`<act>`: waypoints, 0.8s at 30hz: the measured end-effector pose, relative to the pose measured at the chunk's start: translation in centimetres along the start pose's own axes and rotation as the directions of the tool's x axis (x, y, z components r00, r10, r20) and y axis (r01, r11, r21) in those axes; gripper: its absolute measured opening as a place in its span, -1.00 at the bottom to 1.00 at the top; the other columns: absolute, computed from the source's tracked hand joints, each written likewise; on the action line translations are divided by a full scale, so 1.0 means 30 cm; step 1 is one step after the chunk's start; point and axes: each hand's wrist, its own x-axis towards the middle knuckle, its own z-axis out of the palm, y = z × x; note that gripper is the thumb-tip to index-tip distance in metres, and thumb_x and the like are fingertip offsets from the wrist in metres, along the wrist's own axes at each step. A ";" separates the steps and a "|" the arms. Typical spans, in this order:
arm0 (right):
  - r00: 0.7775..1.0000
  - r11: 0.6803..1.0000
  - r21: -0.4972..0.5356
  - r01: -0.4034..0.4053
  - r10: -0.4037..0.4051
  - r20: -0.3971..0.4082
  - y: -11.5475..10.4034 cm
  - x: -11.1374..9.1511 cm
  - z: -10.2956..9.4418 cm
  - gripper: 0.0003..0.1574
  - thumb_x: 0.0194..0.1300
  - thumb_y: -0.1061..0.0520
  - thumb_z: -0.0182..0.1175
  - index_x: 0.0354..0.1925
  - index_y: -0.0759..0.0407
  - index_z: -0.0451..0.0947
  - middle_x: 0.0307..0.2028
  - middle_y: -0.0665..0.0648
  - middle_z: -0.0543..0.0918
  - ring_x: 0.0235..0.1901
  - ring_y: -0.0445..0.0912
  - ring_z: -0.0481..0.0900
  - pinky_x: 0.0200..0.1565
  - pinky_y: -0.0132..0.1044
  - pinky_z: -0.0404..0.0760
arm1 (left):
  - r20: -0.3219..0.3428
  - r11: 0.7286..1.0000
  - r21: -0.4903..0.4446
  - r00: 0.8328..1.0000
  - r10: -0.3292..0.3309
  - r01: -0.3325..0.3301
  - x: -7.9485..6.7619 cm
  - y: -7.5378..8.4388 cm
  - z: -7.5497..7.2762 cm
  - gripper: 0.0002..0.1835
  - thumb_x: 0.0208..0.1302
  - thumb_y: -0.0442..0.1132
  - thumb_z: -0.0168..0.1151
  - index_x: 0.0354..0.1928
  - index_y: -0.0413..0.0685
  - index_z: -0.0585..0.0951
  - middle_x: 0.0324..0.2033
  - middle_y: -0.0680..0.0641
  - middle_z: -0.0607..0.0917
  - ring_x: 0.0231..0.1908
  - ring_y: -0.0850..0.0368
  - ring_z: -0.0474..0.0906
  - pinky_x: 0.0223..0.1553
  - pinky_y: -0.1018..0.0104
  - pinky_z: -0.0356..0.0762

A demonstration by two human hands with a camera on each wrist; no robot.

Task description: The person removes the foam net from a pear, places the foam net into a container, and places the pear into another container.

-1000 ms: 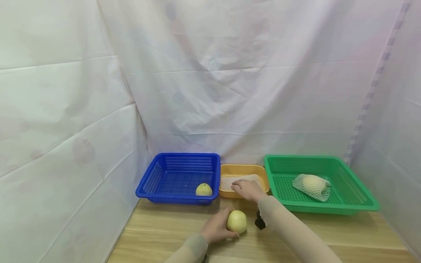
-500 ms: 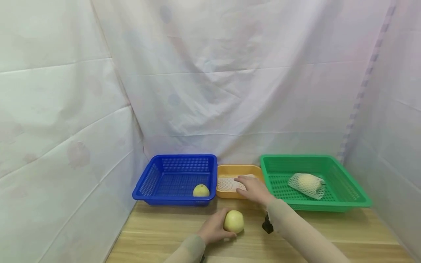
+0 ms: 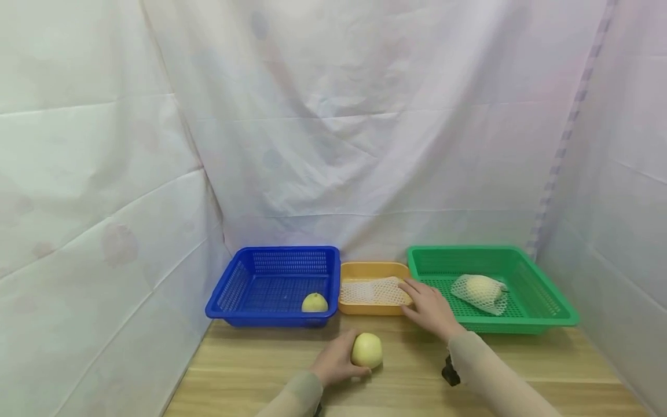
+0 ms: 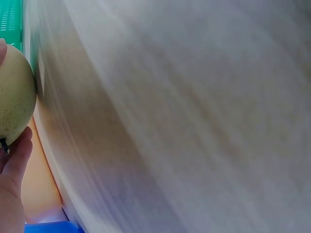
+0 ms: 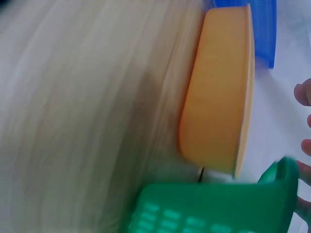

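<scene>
My left hand [image 3: 334, 360] holds a pale yellow pear [image 3: 367, 351] over the wooden table, with fingers and thumb curled about its side. In the left wrist view, the pear's [image 4: 15, 94] speckled skin and dark stem show beside the fingers. My right hand [image 3: 430, 308] hovers with spread fingers over the right end of an orange tray [image 3: 371, 310], next to the green basket. White foam netting [image 3: 372, 291] lies in the tray. From the right wrist, only the fingertips [image 5: 303, 93] appear, above the orange tray [image 5: 218, 92] and the green rim.
On the left stands a blue basket [image 3: 273, 318] with one yellow pear [image 3: 315, 303] in its front right corner. At the right, a green basket [image 3: 513, 322] contains a pear in a foam net [image 3: 479, 291]. White cloth [image 3: 312, 145] hangs behind the wooden table [image 3: 406, 382].
My right hand has moved right, from above the foam netting to the tray's right end, nothing in it. The left hand keeps its hold on the pear. The head view has shifted slightly.
</scene>
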 end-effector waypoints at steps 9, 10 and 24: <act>0.993 0.993 -0.033 -0.110 0.111 0.029 0.059 -0.083 0.002 -0.19 0.27 -0.17 0.26 0.35 0.14 0.34 0.32 0.24 0.37 0.24 0.17 0.37 0.12 0.24 0.34 | -0.012 1.000 0.012 1.000 -0.001 0.001 -0.003 -0.007 0.010 -0.16 -0.17 0.10 0.57 0.19 0.06 0.42 -0.06 0.15 0.57 -0.09 0.25 0.52 -0.04 0.20 0.52; 0.992 0.992 -0.039 -0.120 0.121 0.033 0.065 -0.090 0.004 -0.19 0.27 -0.18 0.25 0.35 0.15 0.34 0.32 0.24 0.37 0.24 0.17 0.37 0.11 0.25 0.34 | -0.011 1.000 0.013 1.000 -0.002 0.002 -0.002 -0.008 0.011 -0.16 -0.17 0.10 0.57 0.19 0.07 0.42 -0.06 0.15 0.57 -0.09 0.26 0.52 -0.04 0.20 0.52; 0.987 0.979 -0.134 -0.157 0.158 -0.001 0.078 -0.169 0.015 -0.24 0.30 -0.28 0.16 0.23 0.22 0.47 0.19 0.23 0.52 0.13 0.16 0.48 0.02 0.18 0.40 | -0.011 1.000 -0.005 1.000 -0.018 0.018 -0.004 -0.004 0.008 -0.19 -0.18 0.11 0.58 0.16 0.09 0.43 -0.08 0.17 0.56 -0.11 0.26 0.52 -0.07 0.18 0.53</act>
